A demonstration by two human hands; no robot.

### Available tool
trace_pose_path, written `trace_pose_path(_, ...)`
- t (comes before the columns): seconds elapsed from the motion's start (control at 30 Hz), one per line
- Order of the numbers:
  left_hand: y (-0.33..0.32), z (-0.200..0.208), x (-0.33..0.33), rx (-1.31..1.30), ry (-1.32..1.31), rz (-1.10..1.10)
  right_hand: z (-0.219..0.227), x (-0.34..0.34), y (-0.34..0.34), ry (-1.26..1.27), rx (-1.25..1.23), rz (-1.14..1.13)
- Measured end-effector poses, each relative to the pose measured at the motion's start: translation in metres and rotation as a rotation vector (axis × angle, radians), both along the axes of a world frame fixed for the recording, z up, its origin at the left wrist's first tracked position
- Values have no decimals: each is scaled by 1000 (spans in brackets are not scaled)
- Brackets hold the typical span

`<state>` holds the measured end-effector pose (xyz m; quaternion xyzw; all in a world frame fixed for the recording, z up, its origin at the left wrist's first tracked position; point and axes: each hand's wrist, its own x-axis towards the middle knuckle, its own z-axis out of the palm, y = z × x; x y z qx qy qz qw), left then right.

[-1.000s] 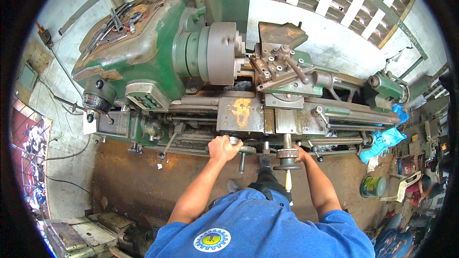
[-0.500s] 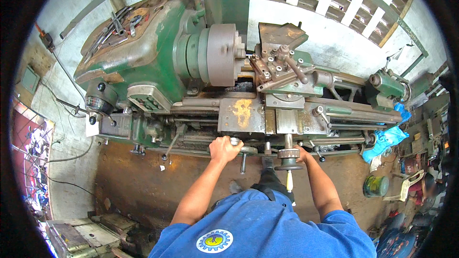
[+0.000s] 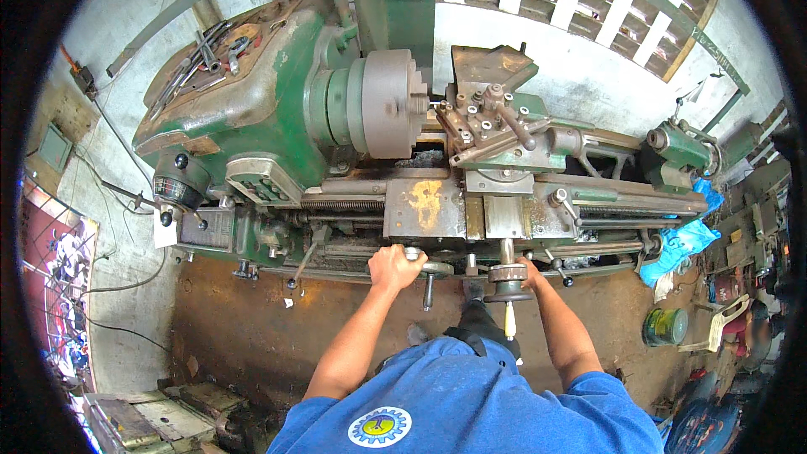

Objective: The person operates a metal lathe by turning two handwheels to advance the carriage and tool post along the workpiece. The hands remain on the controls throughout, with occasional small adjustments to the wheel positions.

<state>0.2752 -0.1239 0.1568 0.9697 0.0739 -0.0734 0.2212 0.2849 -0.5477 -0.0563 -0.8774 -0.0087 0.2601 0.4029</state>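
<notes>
Chuck appears rotated since the earlier frame. The left hand grasps the handwheel, rightward on the chuck's near side; the right hand's grip is hidden, undeterminable. Overturning the handwheel could drive the tool post, just right of the chuck, into it.

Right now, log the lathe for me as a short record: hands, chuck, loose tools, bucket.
Left hand: gripping the handwheel at its left side
Right hand: at the crank wheel, partly hidden; grip unclear
Chuck: left of the tool post
Loose tools: lying atop the headstock
Bucket: at right, upright
</notes>
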Motion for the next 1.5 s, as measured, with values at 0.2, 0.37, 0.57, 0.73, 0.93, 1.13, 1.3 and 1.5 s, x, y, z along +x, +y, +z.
trace_pose_path(0.2,2,-4,1,1,21,3,-4,-2,1,-143,-126,22)
trace_pose_path(0.37,2,-5,1,-5,-13,12,-7,-6,1,-82,-128,-41)
trace_pose_path(0.57,3,-5,-1,-28,-38,24,-54,3,-4,40,-158,-149)
trace_pose_path(0.73,3,-5,-1,-11,-31,17,-36,-6,0,-174,-258,-71)
trace_pose_path(0.93,4,-8,0,2,2,31,4,-12,19,-212,-308,-94)
trace_pose_path(1.13,6,-12,0,-16,-19,37,11,-11,22,-186,-355,-52)
trace_pose_path(1.3,8,-12,0,-24,-40,36,-10,-4,19,-30,-181,-189)
trace_pose_path(1.5,8,-17,-1,-12,-87,8,11,-12,15,-185,-281,18)
